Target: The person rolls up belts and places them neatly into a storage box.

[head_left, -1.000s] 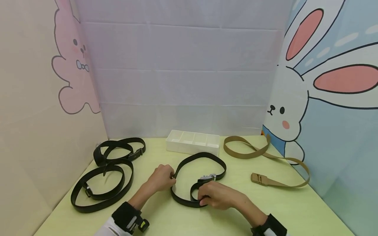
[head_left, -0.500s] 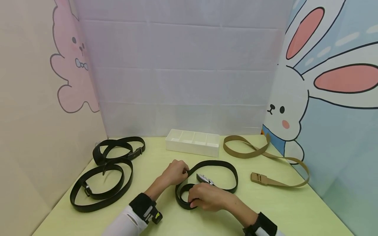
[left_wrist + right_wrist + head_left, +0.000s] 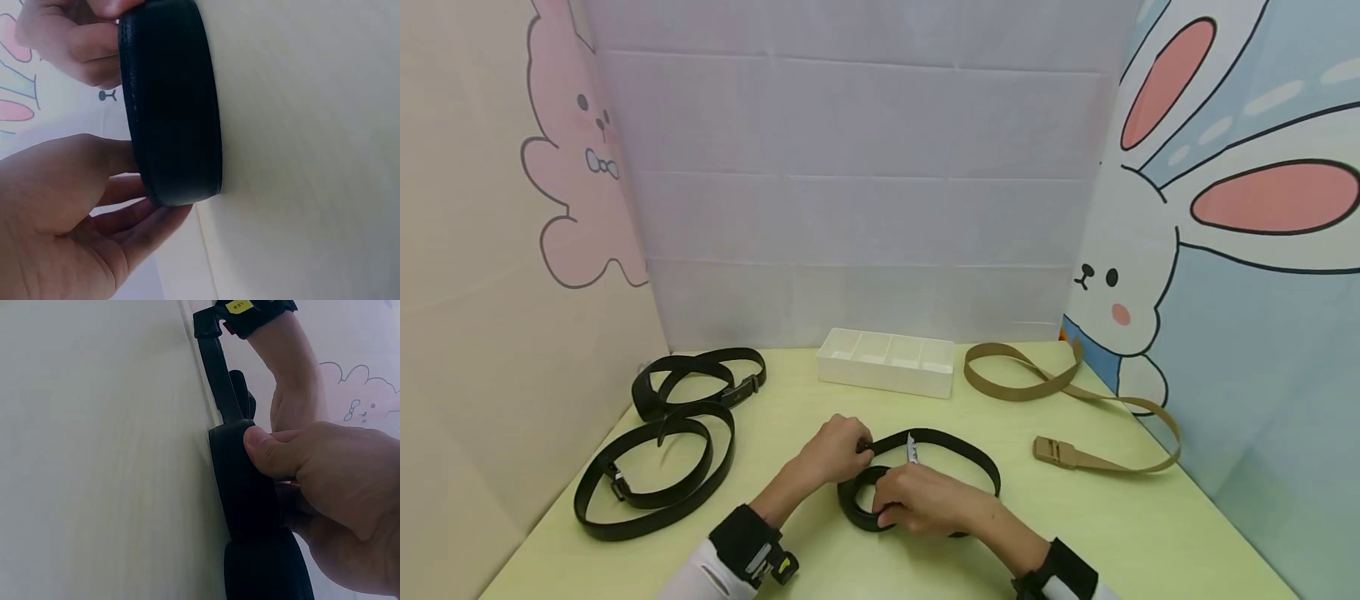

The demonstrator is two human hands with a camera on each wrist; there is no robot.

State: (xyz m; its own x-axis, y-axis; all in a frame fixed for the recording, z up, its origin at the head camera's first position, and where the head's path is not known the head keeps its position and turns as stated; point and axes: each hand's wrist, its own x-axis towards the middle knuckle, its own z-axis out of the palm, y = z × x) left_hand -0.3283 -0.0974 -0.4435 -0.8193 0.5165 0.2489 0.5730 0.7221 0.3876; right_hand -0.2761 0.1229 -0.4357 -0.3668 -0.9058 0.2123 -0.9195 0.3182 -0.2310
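A black leather belt point(image 3: 966, 447) stands on its edge at the table's middle, part of it wound into a small coil. Its silver buckle point(image 3: 912, 448) sticks up inside the larger loop, beyond my right hand. With thumb and fingers, my right hand point(image 3: 928, 500) pinches the coil's near side; the right wrist view has the thumb on the strap point(image 3: 244, 481). At the coil's upper left, my left hand point(image 3: 833, 450) holds the strap. In the left wrist view its fingers wrap the curved end of the band point(image 3: 172, 112).
Two more black belts, one looped loosely point(image 3: 655, 500) and one behind it point(image 3: 700, 367), lie at the left. A white divided box point(image 3: 883, 379) stands at the back. A tan webbing belt point(image 3: 1015, 392) with a plastic buckle stretches along the right.
The belt's large loop has become smaller and the coil sits further left. The buckle has turned to point upward. My left hand moved right, then slightly back; the right hand shifted left.
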